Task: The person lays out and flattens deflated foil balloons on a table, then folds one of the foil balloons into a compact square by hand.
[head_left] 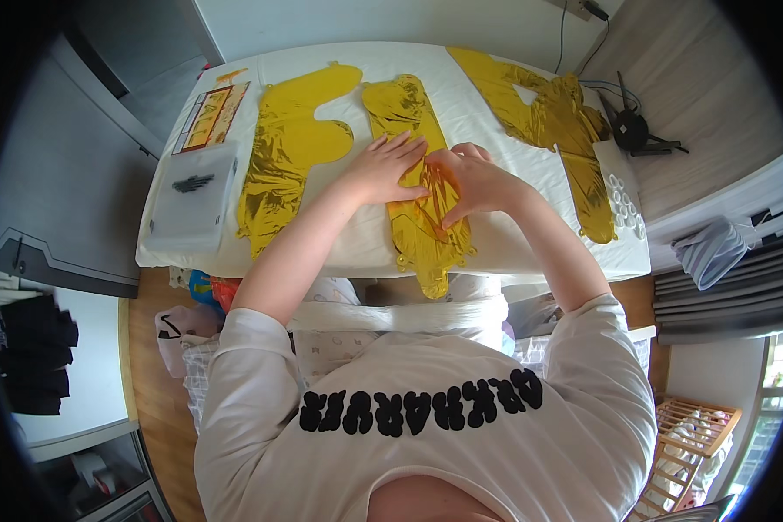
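A flat gold foil balloon (pixel 416 103), long and narrow, lies in front of me with its near end hanging over the table edge. My left hand (pixel 390 170) rests on its left side, fingers stretched out and the thumb pointing across the foil. On the right side, my right hand (pixel 483 181) touches the same balloon, its thumb and forefinger spread wide apart. The foil between the two hands is creased and shiny. To the left lies an F-shaped gold foil balloon (pixel 274 161). Another gold foil balloon (pixel 574 122) with angled arms is spread out at the right, partly wrinkled.
The white-covered table (pixel 339 204) carries a translucent plastic box (pixel 191 222) and a printed packet (pixel 211 119) at the left. White rings (pixel 622 204) lie at the right edge, below a black stand-like device (pixel 632 129) with cables. A wooden rack (pixel 692 426) stands at the lower right.
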A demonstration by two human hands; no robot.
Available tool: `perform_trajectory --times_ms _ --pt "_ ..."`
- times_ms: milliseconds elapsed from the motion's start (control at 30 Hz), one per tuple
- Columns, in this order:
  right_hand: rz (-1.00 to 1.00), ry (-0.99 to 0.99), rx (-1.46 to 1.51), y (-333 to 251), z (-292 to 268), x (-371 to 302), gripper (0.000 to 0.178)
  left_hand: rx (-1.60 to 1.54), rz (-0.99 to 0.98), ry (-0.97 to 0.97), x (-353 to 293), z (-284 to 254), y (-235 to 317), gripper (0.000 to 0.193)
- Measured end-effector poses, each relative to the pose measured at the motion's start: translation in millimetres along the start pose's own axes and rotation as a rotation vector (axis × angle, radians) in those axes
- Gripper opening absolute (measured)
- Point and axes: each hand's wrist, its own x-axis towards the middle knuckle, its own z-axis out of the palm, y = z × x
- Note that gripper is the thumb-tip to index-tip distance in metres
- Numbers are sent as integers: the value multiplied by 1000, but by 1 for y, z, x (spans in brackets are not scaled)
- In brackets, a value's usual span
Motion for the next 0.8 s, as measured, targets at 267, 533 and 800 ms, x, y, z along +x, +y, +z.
perform_trajectory --times_ms 267,533,800 --pt "-33 -28 -27 -1 -7 1 118 -35 -8 0 -1 -2 2 96" --pt "-329 428 245 47 31 -12 40 -14 10 23 0 1 1 96" --pt "-384 540 183 54 47 -9 23 16 4 24 -1 2 0 98"
